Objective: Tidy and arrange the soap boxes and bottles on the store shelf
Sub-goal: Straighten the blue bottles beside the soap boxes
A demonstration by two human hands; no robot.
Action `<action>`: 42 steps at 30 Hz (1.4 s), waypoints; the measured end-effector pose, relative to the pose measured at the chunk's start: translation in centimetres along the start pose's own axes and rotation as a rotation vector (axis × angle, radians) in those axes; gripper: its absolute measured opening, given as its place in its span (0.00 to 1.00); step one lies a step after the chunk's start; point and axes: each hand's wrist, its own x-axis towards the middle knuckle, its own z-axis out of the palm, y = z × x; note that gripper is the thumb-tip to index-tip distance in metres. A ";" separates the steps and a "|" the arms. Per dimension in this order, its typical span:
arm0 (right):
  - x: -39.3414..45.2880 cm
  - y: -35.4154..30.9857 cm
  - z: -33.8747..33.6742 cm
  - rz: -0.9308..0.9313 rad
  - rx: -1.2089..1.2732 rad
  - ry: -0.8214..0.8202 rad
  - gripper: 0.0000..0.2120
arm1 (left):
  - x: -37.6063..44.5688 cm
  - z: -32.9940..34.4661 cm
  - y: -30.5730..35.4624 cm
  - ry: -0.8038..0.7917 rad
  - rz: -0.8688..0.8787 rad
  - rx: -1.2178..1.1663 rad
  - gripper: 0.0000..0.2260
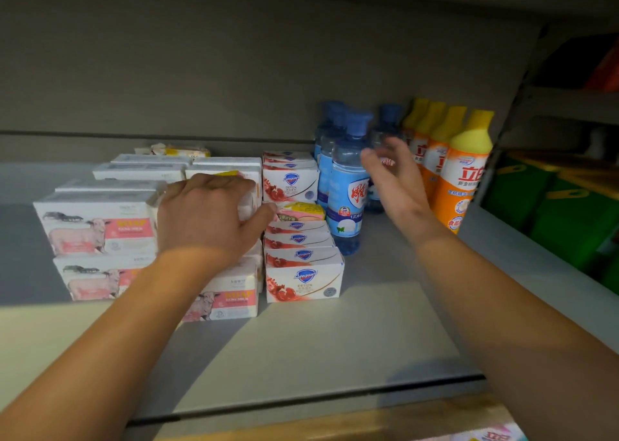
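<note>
Two hands reach in. Left hand (207,212) grips a light, stiff sheep soap box (231,175) mid-shelf (335,340); hold its flat sides. Right hand (392,179), fingers wide, nears the slippery blue bottles (346,186) by the back right corner.

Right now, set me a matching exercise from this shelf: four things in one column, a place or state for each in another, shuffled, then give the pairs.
Things:
1. left hand
2. right hand
3. orange bottles
4. Safeguard box

Places or states:
A. farthest right on the shelf, yellow caps
B. fingers curled over a white soap box
C. front of the red-and-white row
D. open, raised in front of the blue bottles

Pairs: 1-B, 2-D, 3-A, 4-C
</note>
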 end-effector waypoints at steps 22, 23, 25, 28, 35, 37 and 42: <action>-15.1 -13.5 -6.2 -0.122 -0.181 0.068 0.21 | -7.9 -7.7 6.6 -0.342 -0.006 -1.038 0.22; -16.2 -14.0 -6.4 -0.101 -0.175 0.073 0.24 | -9.0 -8.1 7.4 -0.399 -0.006 -1.132 0.24; -18.1 -14.5 -6.7 -0.039 -0.173 0.086 0.32 | -11.5 -8.9 9.2 -0.497 -0.030 -1.245 0.24; -21.0 -15.0 -7.1 0.045 -0.152 0.122 0.31 | -14.9 -9.7 11.1 -0.503 -0.163 -1.402 0.19; -26.0 -14.0 -7.8 0.312 0.389 -0.146 0.08 | -21.2 -12.5 11.6 -0.936 -0.606 -1.957 0.27; -27.3 -12.8 -8.1 0.434 0.656 -0.249 0.15 | -22.1 -12.8 11.0 -1.191 -0.750 -2.120 0.30; -30.1 -11.2 -6.7 0.493 0.937 -0.281 0.17 | -23.8 -12.4 9.7 -1.580 -0.537 -2.426 0.31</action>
